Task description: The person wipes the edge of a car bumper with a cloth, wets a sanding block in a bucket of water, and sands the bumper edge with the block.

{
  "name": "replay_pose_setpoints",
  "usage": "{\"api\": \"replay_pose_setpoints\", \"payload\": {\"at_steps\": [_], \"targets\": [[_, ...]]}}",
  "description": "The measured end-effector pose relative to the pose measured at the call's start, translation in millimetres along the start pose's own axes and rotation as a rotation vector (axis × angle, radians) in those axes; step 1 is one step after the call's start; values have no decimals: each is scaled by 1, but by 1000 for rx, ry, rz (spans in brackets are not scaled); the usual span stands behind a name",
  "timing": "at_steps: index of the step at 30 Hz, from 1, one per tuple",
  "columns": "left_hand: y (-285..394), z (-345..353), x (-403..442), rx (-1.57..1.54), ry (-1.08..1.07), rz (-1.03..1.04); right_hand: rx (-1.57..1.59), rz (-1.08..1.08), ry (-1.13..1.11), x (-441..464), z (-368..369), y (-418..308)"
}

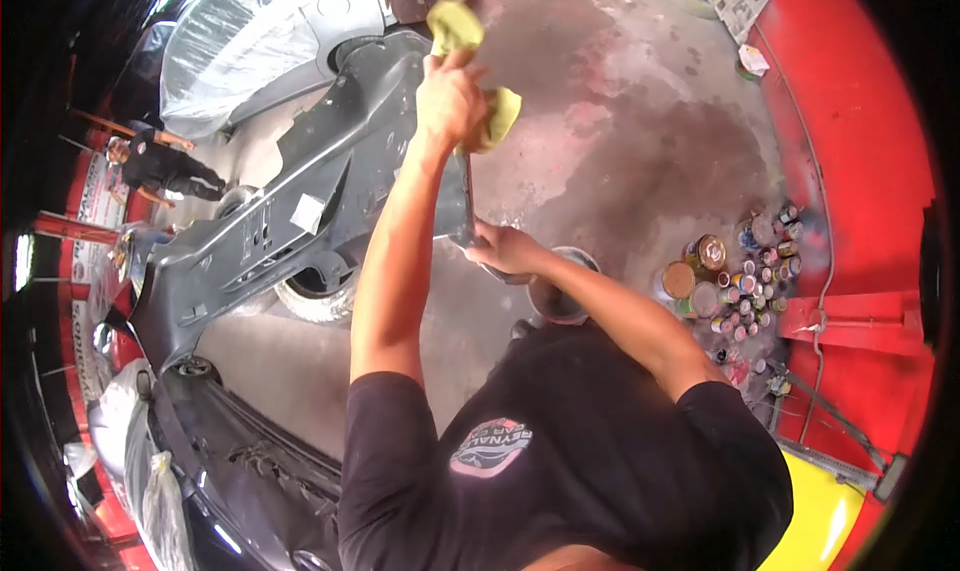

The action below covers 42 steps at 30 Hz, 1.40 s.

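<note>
A yellow cloth (456,26) is bunched in my left hand (450,101), its ends sticking out on both sides of the fingers. That hand is raised over the near end of a long grey car bumper (365,161); whether the cloth touches it I cannot tell. My right hand (508,250) is closed at the bumper's near edge, lower down, with its fingertips partly hidden. A small white patch (307,214) shows on the bumper's face.
Right of my right hand stands a bucket (560,311). Several paint cans (705,301) crowd the floor by the red wall (850,171). A tire (318,299) lies below the bumper. A plastic-covered car (250,61), a dark car (250,461) and another person (165,161) are at left.
</note>
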<state>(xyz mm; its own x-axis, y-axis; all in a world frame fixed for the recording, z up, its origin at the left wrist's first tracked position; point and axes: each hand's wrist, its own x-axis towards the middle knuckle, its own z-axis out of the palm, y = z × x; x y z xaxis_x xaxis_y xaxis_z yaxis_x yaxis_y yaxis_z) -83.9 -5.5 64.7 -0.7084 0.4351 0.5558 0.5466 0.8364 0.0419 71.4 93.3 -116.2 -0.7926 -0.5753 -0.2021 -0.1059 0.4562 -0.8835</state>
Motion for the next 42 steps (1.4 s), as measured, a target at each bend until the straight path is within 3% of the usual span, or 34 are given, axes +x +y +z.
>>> {"api": "replay_pose_setpoints", "payload": {"at_steps": [1,3,8,10,12,13,14,16,18,19,20,26,28,29,30,32,33,34,36,37,38,39,40,42], "targets": [[6,1,-4,5,-17,-6,94,-37,50,1,0,3],[14,-4,-16,128,-291,64,106,-43,67,1,-2,10],[21,-12,-91,-144,-384,185,-8,-23,231,8,20,33],[54,-40,-110,-159,-399,166,-158,68,101,15,18,42],[60,-34,-144,-239,-300,1,-239,-244,160,27,29,65],[60,-35,-158,-240,-295,1,-79,31,70,23,19,47],[60,-38,-172,-381,-295,-89,-83,35,73,16,23,46],[56,-42,-194,-530,-290,-177,255,-35,281,-1,27,46],[47,-47,-208,-929,-140,-575,53,-83,194,-1,11,39],[38,-43,-217,-1024,-14,-654,-2,-13,138,1,6,35],[31,-50,-215,-1052,77,-706,-55,59,85,4,3,34],[-55,-28,-205,-1157,475,-926,-48,-26,157,-4,3,81],[-88,-5,-212,-1089,306,-963,122,143,20,-21,2,103],[-97,2,-214,-1015,105,-957,128,157,30,-32,2,125],[-88,2,-209,-955,-11,-830,181,160,43,-45,7,152],[-78,20,-213,-501,-95,-585,254,191,55,-67,16,178],[-63,23,-218,-650,-83,-686,521,348,199,-87,23,189],[-64,40,-232,-571,-12,-619,784,513,357,-107,31,199],[-39,41,-260,-534,106,-685,1031,642,499,-139,47,233],[-16,34,-269,-618,114,-804,1228,790,385,-157,32,219],[6,30,-280,-692,131,-926,1264,811,410,-167,45,247],[12,38,-310,-536,27,-824,1239,857,423,-174,52,262],[25,44,-342,-500,-66,-873,1213,900,427,-174,57,275],[56,61,-403,-652,-184,-935,1215,945,386,-163,72,311]]}}
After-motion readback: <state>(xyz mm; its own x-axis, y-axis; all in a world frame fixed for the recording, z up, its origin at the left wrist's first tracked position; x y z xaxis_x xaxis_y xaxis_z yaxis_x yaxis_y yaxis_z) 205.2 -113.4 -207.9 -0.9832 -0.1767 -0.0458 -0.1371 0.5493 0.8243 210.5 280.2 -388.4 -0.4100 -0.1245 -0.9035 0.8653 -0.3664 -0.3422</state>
